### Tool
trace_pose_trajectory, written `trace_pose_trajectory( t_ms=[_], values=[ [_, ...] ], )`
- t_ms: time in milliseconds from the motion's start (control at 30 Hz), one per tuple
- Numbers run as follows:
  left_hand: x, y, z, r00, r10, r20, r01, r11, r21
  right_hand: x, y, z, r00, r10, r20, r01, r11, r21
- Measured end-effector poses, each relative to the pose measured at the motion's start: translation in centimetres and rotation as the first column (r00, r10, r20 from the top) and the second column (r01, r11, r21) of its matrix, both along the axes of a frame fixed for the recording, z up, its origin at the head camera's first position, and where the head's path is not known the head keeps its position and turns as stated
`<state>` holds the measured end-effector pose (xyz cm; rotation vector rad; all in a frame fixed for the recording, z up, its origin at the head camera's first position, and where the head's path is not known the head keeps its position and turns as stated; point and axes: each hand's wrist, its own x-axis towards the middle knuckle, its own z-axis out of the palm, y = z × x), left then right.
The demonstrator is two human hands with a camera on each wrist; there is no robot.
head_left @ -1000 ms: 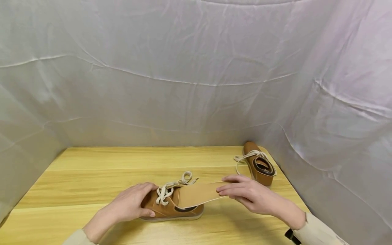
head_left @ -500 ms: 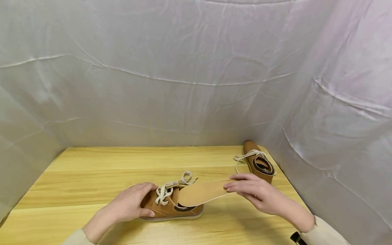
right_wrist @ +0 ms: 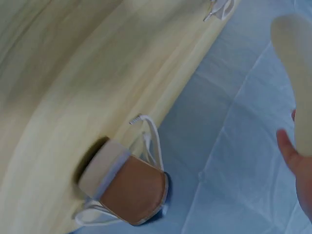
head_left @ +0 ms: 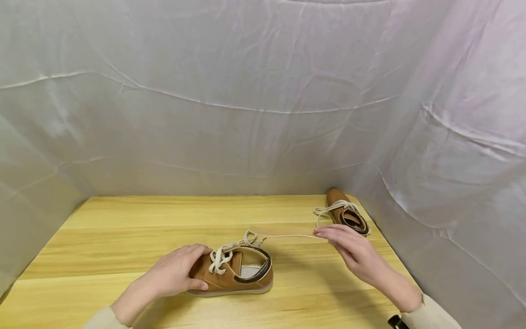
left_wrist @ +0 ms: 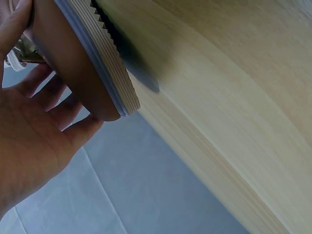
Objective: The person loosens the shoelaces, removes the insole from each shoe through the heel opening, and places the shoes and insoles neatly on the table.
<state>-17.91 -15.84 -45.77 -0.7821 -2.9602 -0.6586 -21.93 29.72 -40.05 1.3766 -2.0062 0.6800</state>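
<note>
My left hand (head_left: 174, 272) grips the toe of a brown lace-up shoe (head_left: 250, 288) with pale laces, which stands on its sole with the heel to the right. Its collar gapes, showing a pale footbed (head_left: 248, 271). In the left wrist view the fingers wrap the toe of the shoe (left_wrist: 73, 63), above its ridged sole. To the right, my right hand (head_left: 357, 253) pinches one end of a tan insole (head_left: 287, 236), seen nearly edge-on above the table. The right wrist view shows the insole's pale underside (right_wrist: 292, 63), with part of the hand (right_wrist: 303, 173) beside it.
A second brown shoe (head_left: 338, 197) stands at the table's back right corner, its loose laces (head_left: 328, 210) spreading left. Behind my right hand, it is partly covered. Grey cloth (head_left: 263, 137) hangs around the back and sides of the wooden table (head_left: 164, 212).
My right hand has drawn the insole up and right, away from the shoe's opening, and tilted it edge-on. The footbed is now visible. My left hand and the gripped shoe stay put.
</note>
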Motion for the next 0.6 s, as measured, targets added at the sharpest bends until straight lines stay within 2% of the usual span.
trace_pose_trajectory(
  t_ms=[133, 267, 433, 600],
  values=[
    [0.0, -0.1, 0.0, 1.0, -0.005, -0.003, 0.005, 1.0, 0.0, -0.8, -0.1, -1.2, 0.991, -0.132, -0.037, 0.131, 0.991, -0.025],
    [0.1, -0.1, 0.1, 1.0, -0.003, 0.002, 0.003, 1.0, 0.001, -2.0, -0.1, -2.6, 0.966, -0.252, -0.055, 0.25, 0.967, -0.041],
    [0.1, 0.1, 0.2, 1.0, -0.001, 0.011, 0.001, 1.0, 0.005, -3.5, -0.3, -4.2, 0.92, -0.391, -0.029, 0.391, 0.92, 0.003],
    [0.1, 0.0, 0.1, 1.0, -0.005, 0.01, 0.005, 1.0, 0.004, -4.7, -0.8, -5.3, 0.867, -0.495, -0.05, 0.497, 0.865, 0.068]
  ],
)
